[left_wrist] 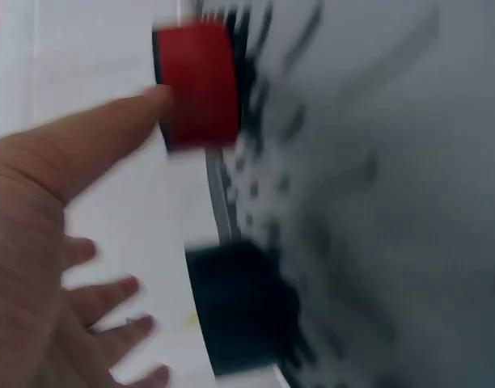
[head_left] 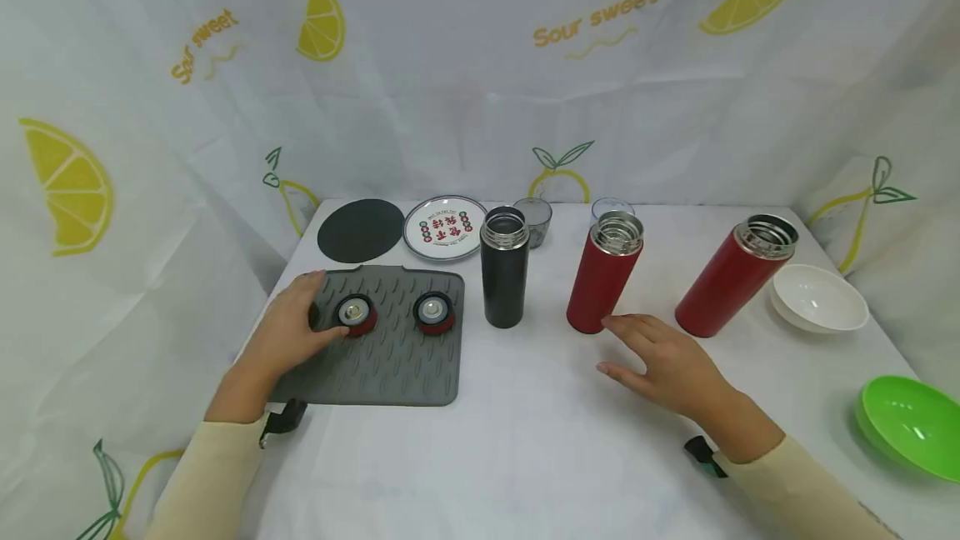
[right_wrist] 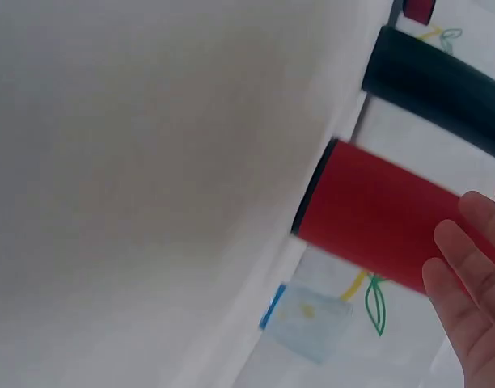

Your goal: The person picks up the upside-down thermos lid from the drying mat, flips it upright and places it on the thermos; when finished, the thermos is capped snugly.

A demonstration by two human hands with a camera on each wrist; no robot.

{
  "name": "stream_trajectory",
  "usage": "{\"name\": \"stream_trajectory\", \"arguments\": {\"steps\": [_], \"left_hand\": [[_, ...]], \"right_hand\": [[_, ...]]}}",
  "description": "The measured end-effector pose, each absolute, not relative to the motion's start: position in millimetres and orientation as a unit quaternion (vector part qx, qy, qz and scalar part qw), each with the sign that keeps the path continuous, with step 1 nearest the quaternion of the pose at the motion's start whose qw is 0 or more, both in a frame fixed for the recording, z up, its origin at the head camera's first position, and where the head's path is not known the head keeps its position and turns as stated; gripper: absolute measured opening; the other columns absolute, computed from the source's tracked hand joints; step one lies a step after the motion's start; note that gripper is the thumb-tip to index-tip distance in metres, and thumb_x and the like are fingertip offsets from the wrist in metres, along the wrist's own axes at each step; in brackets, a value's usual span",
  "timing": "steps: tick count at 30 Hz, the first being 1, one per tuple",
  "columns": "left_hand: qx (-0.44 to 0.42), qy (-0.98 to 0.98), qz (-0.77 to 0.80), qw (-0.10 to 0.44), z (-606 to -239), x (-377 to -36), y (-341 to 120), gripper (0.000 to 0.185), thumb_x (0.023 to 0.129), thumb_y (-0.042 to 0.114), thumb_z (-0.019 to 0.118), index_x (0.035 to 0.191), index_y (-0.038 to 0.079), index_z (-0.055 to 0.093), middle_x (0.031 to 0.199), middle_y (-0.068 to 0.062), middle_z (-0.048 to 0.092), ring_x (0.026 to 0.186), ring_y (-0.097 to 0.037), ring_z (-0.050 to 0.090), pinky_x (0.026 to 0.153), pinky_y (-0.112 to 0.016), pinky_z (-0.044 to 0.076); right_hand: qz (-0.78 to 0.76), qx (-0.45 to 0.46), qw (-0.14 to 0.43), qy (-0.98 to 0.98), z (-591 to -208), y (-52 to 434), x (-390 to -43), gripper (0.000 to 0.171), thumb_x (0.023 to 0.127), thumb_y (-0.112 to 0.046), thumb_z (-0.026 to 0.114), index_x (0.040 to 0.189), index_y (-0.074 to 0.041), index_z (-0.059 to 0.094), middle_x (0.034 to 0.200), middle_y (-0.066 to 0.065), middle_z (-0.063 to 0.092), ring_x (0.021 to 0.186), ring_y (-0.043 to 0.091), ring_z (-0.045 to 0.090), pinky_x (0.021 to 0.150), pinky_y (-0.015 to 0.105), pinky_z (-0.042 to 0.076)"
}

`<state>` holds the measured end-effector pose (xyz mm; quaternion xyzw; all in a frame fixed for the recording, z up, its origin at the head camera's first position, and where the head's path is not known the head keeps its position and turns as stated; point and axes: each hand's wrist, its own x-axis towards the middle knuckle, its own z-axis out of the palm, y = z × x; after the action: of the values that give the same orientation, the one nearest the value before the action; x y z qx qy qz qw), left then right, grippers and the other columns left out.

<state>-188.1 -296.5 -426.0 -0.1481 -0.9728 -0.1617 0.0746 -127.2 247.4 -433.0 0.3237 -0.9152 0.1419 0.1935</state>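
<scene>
My left hand (head_left: 294,323) is over the left part of a grey ridged mat (head_left: 397,369), fingers spread. Its thumb tip is at a red bottle lid (head_left: 357,315); contact is unclear. A black lid (left_wrist: 241,307) shows in the left wrist view, mostly hidden by the hand in the head view. Another red lid (head_left: 433,313) lies farther right on the mat. My right hand (head_left: 667,361), fingers extended, is beside the base of an uncapped red bottle (head_left: 600,282); I cannot tell whether it touches. An uncapped black bottle (head_left: 504,282) stands to the left.
A second red bottle (head_left: 723,286) stands at right, near a white bowl (head_left: 817,298) and a green bowl (head_left: 911,427). Behind are a black round mat (head_left: 360,230), a patterned plate (head_left: 445,227), a grey glass (head_left: 538,223) and a clear glass (head_left: 611,205).
</scene>
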Motion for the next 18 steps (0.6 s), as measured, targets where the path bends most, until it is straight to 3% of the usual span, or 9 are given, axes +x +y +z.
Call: {"name": "stream_trajectory", "arguments": {"steps": [5,8,12,18], "left_hand": [[-0.069,-0.981,-0.179,-0.012,-425.1,-190.5,-323.1,0.105,0.075,0.033,0.084,0.146,-0.014,0.022,0.144,-0.038,0.029,0.131,-0.053,0.029,0.104,-0.066,0.027],[-0.058,-0.981,-0.182,-0.029,-429.4,-192.6,-330.2,0.097,0.079,0.027,0.081,0.146,-0.014,0.023,0.139,-0.04,0.034,0.127,-0.054,0.035,0.101,-0.065,0.031],[-0.058,-0.982,-0.18,0.011,-426.3,-193.4,-329.6,0.089,0.078,0.016,0.08,0.144,-0.013,0.028,0.131,-0.041,0.042,0.12,-0.054,0.042,0.097,-0.064,0.035],[-0.102,-0.972,-0.192,0.09,-399.4,-180.5,-296.7,0.081,0.076,0.015,0.082,0.14,-0.011,0.039,0.13,-0.034,0.047,0.116,-0.049,0.047,0.094,-0.062,0.039]], "right_hand": [[0.21,0.327,0.189,-0.902,-433.5,224.8,-126.0,0.061,0.074,-0.028,0.085,0.127,-0.008,0.063,0.118,0.006,0.067,0.108,0.026,0.062,0.081,0.043,0.056],[0.256,0.319,0.16,-0.898,-432.0,211.4,-125.6,0.056,0.077,-0.024,0.084,0.127,-0.01,0.063,0.12,0.003,0.066,0.111,0.025,0.062,0.083,0.044,0.055],[0.306,0.311,0.126,-0.891,-431.1,197.8,-126.7,0.048,0.081,-0.023,0.08,0.126,-0.012,0.064,0.12,-0.001,0.066,0.11,0.02,0.062,0.084,0.042,0.055],[0.345,0.318,0.097,-0.877,-434.7,184.4,-126.6,0.042,0.085,-0.022,0.076,0.125,-0.013,0.064,0.119,-0.004,0.065,0.108,0.016,0.062,0.084,0.039,0.055]]}}
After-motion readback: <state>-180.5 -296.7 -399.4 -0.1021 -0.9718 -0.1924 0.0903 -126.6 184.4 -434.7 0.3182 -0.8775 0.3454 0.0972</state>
